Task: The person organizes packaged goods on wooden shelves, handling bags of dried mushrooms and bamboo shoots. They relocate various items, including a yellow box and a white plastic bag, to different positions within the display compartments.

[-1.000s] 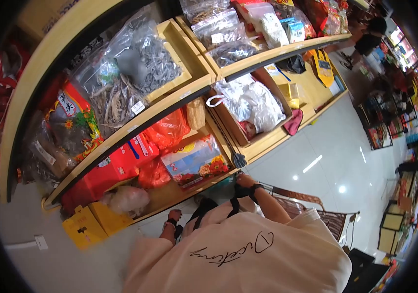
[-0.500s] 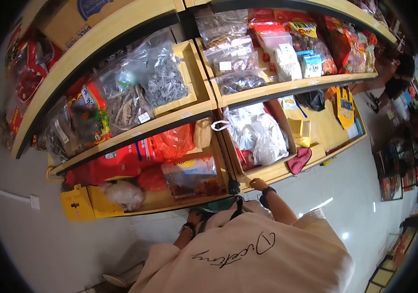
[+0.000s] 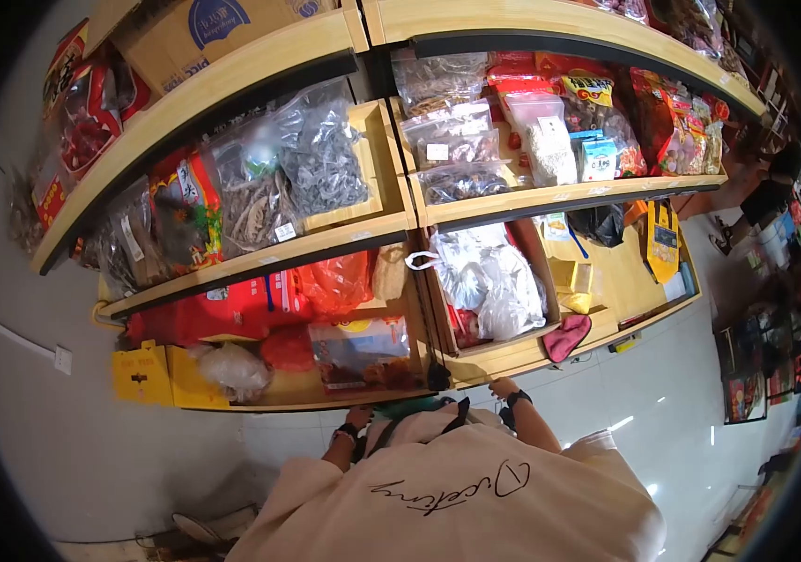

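From my remote seat I saw the wearer dressed in a loose, cream-coloured T-shirt (image 3: 475, 515) with wide short sleeves that ended above the elbows. Across the cloth ran a line of thin black handwritten lettering (image 3: 447, 489), with one looped capital standing larger than the rest. Narrow black straps (image 3: 462, 409) crossed the shirt near the neckline. A black wristband (image 3: 517, 398), shaped like a watch, circled the wrist behind the right hand (image 3: 502, 385). Behind the left hand (image 3: 359, 416) sat a second band (image 3: 348, 433), dark with a touch of red. It was too small for me to tell more. Both forearms were bare.
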`<state>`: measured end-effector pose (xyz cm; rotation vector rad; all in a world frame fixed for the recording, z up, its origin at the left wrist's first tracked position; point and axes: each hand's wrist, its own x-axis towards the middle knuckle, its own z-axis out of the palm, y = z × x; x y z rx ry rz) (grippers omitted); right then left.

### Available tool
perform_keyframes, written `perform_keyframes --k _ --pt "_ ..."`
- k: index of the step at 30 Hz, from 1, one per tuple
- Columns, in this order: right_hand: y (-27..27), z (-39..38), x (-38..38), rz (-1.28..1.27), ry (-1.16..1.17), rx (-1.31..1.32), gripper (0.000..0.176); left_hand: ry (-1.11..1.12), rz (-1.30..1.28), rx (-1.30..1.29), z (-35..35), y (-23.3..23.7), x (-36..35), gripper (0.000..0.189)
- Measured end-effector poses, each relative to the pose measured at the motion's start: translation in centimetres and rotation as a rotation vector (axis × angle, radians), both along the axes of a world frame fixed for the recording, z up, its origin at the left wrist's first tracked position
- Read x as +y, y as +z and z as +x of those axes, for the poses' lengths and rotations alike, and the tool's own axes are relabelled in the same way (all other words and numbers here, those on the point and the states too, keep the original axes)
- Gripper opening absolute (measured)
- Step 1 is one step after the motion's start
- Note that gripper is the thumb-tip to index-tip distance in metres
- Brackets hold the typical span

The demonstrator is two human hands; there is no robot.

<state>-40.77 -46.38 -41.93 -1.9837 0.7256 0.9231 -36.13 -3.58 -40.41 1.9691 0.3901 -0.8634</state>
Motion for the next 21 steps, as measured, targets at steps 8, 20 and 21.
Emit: perform_keyframes --k 8,20,21 --pt "10.3 1.0 4.4 0.245 0.239 -0.202 0.037 -0.146 -0.034 -0.004 0.6 3.4 -0.6 0.032" --pt "32.4 12.8 0.7 0.070 0.336 -0.849 0.028 -0.342 -0.589 -0.653 15.1 25.3 -12.0 0.022" --pt "33.4 14.2 -0.5 0.078 0.300 -0.974 0.025 -0.389 -0.584 -0.699 15.8 28.5 -13.7 0.022"
